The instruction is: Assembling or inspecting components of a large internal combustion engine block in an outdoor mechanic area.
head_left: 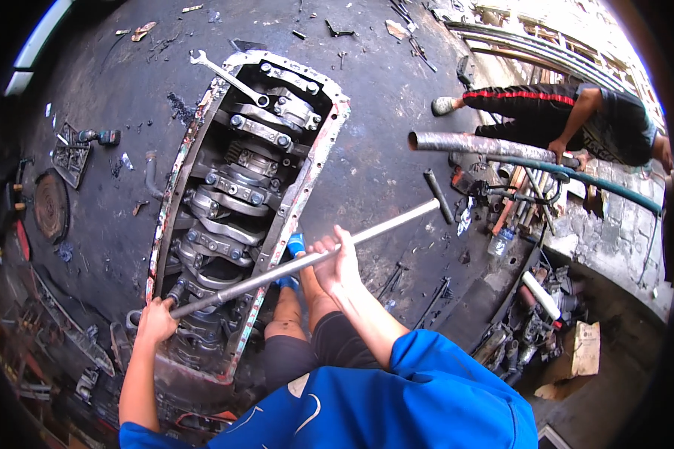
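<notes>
A long metal breaker bar (258, 283) slants across the open engine block (340, 111), its far end rising to the right past the block's edge. My left hand (156, 322) is closed round the bar's lower left end, where a socket (177, 290) reaches into the block; the bolt under it is hidden. About midway along the bar, my right hand (338, 258) holds it loosely against the palm, thumb up and fingers loosely curled. Inside the block lies the crankshaft (256, 163) with several bolted bearing caps (236, 187). A combination wrench (228, 77) rests across the block's far left rim.
At the right, another person (577, 120) bends over with a hand on a thick pipe (487, 144). Scrap metal parts (517, 344) and a cardboard box (586, 349) lie at lower right. A power drill (101, 137) and a round wooden piece (51, 206) are on the left.
</notes>
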Tool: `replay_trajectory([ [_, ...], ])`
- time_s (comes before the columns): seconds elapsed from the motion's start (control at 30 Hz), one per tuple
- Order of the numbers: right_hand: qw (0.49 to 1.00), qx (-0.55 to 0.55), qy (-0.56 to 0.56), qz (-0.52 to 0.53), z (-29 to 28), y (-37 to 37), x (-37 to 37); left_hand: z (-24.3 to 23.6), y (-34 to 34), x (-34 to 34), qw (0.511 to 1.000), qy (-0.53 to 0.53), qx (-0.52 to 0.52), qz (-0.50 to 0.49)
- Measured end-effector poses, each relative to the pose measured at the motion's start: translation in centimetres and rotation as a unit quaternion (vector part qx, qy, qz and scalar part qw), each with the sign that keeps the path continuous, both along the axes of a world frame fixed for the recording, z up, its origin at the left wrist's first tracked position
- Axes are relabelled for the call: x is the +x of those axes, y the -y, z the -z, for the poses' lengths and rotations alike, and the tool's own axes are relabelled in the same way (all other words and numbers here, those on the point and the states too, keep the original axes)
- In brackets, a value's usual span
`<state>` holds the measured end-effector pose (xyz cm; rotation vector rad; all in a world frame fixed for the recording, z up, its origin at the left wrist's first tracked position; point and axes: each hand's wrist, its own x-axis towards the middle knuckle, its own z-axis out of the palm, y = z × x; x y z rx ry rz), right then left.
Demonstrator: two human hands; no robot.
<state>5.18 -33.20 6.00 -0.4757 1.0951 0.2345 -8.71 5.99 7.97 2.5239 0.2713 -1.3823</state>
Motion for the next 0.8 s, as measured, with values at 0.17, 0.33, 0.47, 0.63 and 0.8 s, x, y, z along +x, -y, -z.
replay_trajectory([
  [0.17,1.000,-0.006,0.008,0.024,-1.5,-0.4,-1.7,-0.2,0.0,0.9,1.000,0.026,0.016,-0.003],
  [0.33,0.997,-0.012,-0.026,0.068,-0.3,1.3,-2.4,1.6,-0.4,2.2,0.995,0.019,0.010,0.095],
  [0.47,0.998,-0.025,-0.032,0.042,-2.0,3.0,-3.3,1.4,0.8,1.2,0.993,0.031,0.007,0.117],
  [0.63,0.996,-0.050,-0.063,0.034,-2.3,1.7,-2.3,1.2,1.8,0.2,0.997,0.020,0.024,0.068],
  [0.8,0.996,0.005,0.056,-0.074,-0.9,-2.2,2.9,3.1,3.6,-6.8,0.993,0.092,0.033,-0.062],
])
